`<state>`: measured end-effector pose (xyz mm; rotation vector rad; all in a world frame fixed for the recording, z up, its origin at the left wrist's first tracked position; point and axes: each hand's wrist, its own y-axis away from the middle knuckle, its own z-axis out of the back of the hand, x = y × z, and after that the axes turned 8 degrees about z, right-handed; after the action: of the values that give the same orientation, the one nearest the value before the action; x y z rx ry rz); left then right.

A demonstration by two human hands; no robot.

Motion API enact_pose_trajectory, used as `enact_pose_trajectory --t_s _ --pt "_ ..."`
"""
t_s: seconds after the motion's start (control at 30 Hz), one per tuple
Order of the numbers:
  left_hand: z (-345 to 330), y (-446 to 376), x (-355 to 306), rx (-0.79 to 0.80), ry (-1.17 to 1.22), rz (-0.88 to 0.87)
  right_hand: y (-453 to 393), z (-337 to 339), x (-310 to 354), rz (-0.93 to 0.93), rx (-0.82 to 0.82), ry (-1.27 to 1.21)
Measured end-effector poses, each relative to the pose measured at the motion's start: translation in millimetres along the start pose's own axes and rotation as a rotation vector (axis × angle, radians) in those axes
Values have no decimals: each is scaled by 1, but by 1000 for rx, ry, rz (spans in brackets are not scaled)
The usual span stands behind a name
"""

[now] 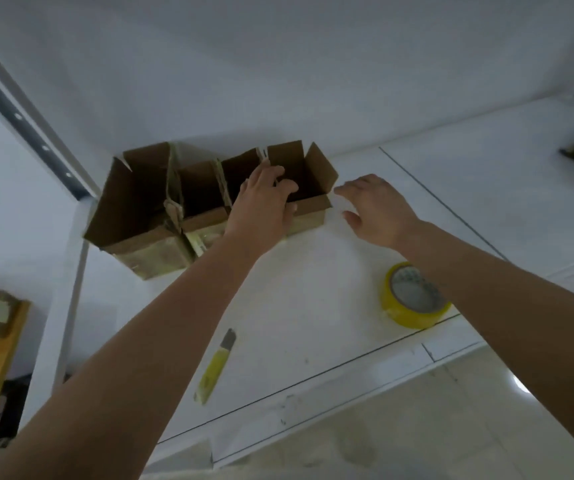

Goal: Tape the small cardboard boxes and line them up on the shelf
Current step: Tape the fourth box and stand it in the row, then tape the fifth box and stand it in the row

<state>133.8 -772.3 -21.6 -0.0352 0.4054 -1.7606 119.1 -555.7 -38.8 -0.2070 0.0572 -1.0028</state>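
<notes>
We steady the rightmost box (309, 199) on the shelf (313, 278).
Our left hand (261, 202) grips its rim; our right hand (375, 209) hovers wide beside it.

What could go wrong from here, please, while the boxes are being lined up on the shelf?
1. The left hand grips only the near rim of the rightmost open brown cardboard box; a hard push could crumple that wall or knock its neighbours askew.
2. The yellow roll of tape sits by the front edge of the white shelf, just beside the right forearm, which might sweep it off.
3. The yellow utility knife lies under the left forearm.
</notes>
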Motion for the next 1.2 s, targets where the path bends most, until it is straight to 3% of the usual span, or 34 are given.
enact_pose_trajectory --t_s 0.33,0.63,0.93,1.2 --pt "-30 -21 -150 49 87 -273 119 56 -86 -213 -14 165" --pt "-78 -26 -348 91 193 -412 264 92 -210 -373 54 251" --pt "-117 -46 -509 184 308 -461 355 109 -300 -539 31 240" --pt "-168 -109 -566 266 270 -509 377 113 -408 -683 30 196"
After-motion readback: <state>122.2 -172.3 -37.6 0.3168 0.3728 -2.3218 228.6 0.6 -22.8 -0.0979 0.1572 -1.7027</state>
